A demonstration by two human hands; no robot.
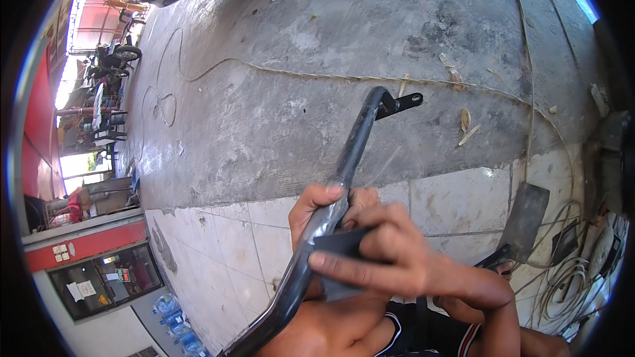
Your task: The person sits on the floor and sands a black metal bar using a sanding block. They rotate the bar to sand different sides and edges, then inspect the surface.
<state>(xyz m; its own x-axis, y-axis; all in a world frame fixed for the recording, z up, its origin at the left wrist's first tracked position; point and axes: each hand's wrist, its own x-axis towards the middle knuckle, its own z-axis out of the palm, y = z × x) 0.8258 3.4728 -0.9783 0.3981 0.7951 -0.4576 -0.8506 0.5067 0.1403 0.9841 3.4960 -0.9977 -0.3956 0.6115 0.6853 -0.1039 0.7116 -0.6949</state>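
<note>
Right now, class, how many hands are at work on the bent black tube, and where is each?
2. The left hand grips the black tube; the right hand, lower in the picture, holds a dark sheet against it. Some fingers are hidden.

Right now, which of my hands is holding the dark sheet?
Your right hand: it holds the dark sheet, while your left hand grips the bent black tube.

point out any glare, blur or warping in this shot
Head view: daylight blows out the openings at far left; head view: glare shines on the dark tube, brightest on its bare silvery patch; head view: the right grip and dark sheet look slightly soft, perhaps from motion; head view: the red wall warps toward the black fisheye rim.
</note>
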